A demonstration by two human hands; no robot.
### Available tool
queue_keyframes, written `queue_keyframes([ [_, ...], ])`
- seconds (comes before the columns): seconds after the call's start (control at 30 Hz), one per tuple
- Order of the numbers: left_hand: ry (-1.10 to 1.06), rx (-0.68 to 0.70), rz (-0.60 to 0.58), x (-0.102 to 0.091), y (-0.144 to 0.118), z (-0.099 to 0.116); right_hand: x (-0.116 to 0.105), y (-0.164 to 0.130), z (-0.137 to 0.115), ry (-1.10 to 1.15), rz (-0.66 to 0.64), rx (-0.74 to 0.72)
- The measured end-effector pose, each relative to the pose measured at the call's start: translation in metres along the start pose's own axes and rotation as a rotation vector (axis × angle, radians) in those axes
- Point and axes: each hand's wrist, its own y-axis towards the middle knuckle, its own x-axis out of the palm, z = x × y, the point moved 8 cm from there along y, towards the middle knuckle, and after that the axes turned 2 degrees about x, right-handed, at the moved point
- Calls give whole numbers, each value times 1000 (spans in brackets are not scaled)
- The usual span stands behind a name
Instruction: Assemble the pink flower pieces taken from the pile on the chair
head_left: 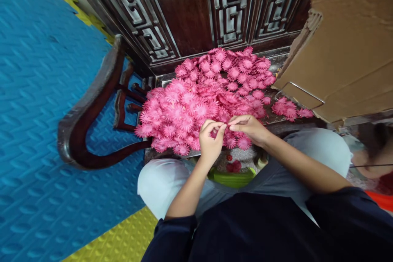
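A large heap of pink artificial flower heads [201,110] covers the dark wooden bench seat in front of me. Over the near edge of the heap, my left hand [211,137] pinches with thumb and index finger. My right hand [250,129] meets it fingertip to fingertip, its fingers also pinched together. Between the two sets of fingertips shows a tiny reddish piece [227,125], too small to name. Below the hands, red bits [233,166] lie on a speckled surface between my knees.
A curved wooden armrest [75,131] stands at the left, above blue floor matting [30,131]. The bench's carved back [190,12] rises behind the heap. At the right leans a big cardboard sheet [346,49] near a thin metal wire loop [302,92]. Something bright green [231,179] sits between my legs.
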Motion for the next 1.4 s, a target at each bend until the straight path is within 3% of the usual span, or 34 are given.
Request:
queue_keyframes([
  [0.33, 95, 67, 32, -3, 1, 4, -9, 2, -3, 61, 73, -18],
  [0.57, 364, 133, 351, -56, 26, 15, -32, 6, -16, 147, 189, -58],
  [0.63, 512, 128, 370, -64, 39, 14, -33, 5, -17, 160, 190, -48],
  [0.77, 694, 129, 240, -57, 57, 0, -25, 4, -16, 141, 145, -39],
  [0.87, 750, 95, 271, -54, 53, -6, -25, 2, -16, 83, 166, -64],
  [1.0, 708, 159, 329, -46, 36, 10, -27, 2, -17, 61, 186, -90],
  [1.1, 569, 279, 199, -23, 25, 32, -24, 2, -16, 51, 158, -101],
  [1.2, 454, 316, 71, -2, 13, 44, -18, 2, -13, 40, 105, -110],
  [1.4, 475, 260, 87, 0, 4, 34, -9, 1, -6, 102, 24, -95],
])
